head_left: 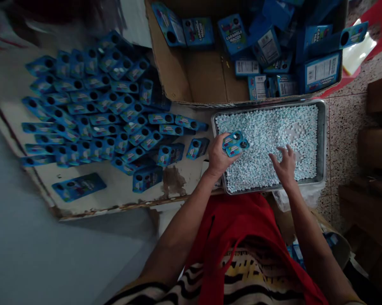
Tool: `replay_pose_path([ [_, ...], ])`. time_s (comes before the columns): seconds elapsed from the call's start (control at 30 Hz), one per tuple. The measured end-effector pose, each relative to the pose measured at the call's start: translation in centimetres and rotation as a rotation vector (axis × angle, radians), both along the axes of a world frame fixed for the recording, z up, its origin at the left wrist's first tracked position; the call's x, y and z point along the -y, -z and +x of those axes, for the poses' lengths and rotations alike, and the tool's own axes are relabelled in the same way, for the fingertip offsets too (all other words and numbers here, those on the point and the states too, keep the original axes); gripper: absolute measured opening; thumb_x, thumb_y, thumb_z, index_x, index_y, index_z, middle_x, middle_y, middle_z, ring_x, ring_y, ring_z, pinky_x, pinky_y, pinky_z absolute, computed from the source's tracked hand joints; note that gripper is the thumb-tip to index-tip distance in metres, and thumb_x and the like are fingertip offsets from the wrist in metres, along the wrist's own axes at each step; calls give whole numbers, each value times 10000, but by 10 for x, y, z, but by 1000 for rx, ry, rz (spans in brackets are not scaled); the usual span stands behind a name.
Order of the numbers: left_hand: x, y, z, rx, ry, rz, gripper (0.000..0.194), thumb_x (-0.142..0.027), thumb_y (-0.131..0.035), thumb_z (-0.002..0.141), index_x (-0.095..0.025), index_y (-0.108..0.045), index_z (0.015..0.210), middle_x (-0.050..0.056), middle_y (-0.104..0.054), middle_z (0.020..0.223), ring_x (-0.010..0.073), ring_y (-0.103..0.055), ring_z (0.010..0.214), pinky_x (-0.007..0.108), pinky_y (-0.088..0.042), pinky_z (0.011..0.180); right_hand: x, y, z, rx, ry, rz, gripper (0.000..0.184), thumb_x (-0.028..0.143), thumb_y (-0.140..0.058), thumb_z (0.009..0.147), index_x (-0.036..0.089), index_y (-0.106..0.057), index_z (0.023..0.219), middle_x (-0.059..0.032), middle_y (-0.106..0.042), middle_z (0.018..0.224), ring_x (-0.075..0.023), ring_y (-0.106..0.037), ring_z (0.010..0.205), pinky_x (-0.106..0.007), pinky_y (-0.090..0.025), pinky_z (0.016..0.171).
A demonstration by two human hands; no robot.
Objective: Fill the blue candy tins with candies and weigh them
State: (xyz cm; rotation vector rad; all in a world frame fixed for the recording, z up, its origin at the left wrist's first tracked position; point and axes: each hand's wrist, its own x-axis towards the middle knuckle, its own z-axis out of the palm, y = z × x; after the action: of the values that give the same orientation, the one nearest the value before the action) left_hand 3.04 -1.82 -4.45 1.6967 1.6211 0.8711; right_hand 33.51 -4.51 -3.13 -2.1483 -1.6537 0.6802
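Observation:
My left hand is closed around two small blue candy boxes, held side by side over the left part of a metal tray. A dark round opening shows on the end of each box. Small pale blue and white candies cover most of the tray's bottom. Over the right half of the tray hovers my right hand, fingers spread, with nothing visible in it. Bare patches of tray bottom show near its fingertips. Left of the tray stands a single blue candy box.
Many blue boxes stand packed together on the worn white table; one box lies flat near the front edge. Behind the tray, a cardboard carton holds more blue boxes. Brown cartons are at the right, beyond the speckled floor.

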Motion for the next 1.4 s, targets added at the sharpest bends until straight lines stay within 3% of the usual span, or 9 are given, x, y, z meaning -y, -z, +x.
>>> replay_pose_path([
  [0.17,24,-7,-2,112,40,-33,787,-538,-1007,790,-240,-628,1413,106,-768,1334,298,-784,1208,420,-657,1055,-3,14,-24,136,-255,102,356,409,-640,1072,218,-708,1366,-204,-622,1496,-390,-562,1385,-618,-468,1200],
  [0.33,34,-5,-8,145,43,27,796,-531,-1004,805,-247,-619,1442,134,-723,1418,323,-735,1343,470,-615,1169,-13,18,-44,68,-308,167,278,217,-561,1020,215,-692,1265,-159,-661,1286,-341,-595,1235,-563,-502,1127],
  [0.6,73,-28,-48,230,-70,60,756,-563,-944,872,-274,-581,1468,145,-705,1495,336,-691,1456,531,-576,1247,-17,23,-24,13,-283,196,392,380,-637,1010,233,-636,1374,-184,-610,1412,-373,-562,1354,-625,-485,1194],
  [0.8,125,-41,-89,128,-407,-6,870,-617,-997,781,-231,-591,1446,170,-723,1447,350,-732,1345,519,-616,1176,-38,10,-16,-1,-385,250,629,548,-713,996,196,-580,1501,-216,-600,1448,-407,-548,1407,-672,-433,1252],
  [0.93,156,-27,-112,35,-591,-36,900,-617,-1029,708,-219,-605,1395,159,-710,1387,336,-724,1278,489,-616,1134,-39,16,-37,104,-582,124,812,700,-661,1017,193,-524,1636,-276,-502,1643,-457,-479,1516,-713,-428,1240],
  [1.03,170,-1,-124,1,-774,-74,999,-662,-1062,618,-216,-581,1371,137,-681,1358,329,-703,1265,504,-596,1139,-38,31,-58,235,-629,72,868,784,-604,1024,228,-512,1684,-284,-396,1760,-497,-408,1576,-761,-416,1212],
  [1.2,153,51,-133,67,-1088,-97,1180,-708,-1117,396,-193,-540,1287,162,-669,1322,364,-674,1270,556,-544,1191,-49,51,-71,249,-544,143,796,806,-635,992,154,-704,1444,-281,-634,1471,-435,-567,1342,-679,-473,1152],
  [1.33,143,67,-148,96,-1005,-118,1202,-616,-1139,385,-177,-545,1333,199,-691,1358,369,-696,1259,517,-574,1153,-62,49,-65,121,-558,13,595,711,-670,951,167,-766,1174,-207,-733,1195,-358,-659,1091,-535,-561,1002],
  [1.4,151,64,-161,75,-897,-136,1058,-539,-1111,482,-168,-610,1337,192,-720,1359,374,-705,1282,508,-570,1170,-69,42,-62,-15,-455,-67,521,689,-717,890,200,-758,1068,-141,-742,1066,-294,-659,930,-448,-572,869],
])
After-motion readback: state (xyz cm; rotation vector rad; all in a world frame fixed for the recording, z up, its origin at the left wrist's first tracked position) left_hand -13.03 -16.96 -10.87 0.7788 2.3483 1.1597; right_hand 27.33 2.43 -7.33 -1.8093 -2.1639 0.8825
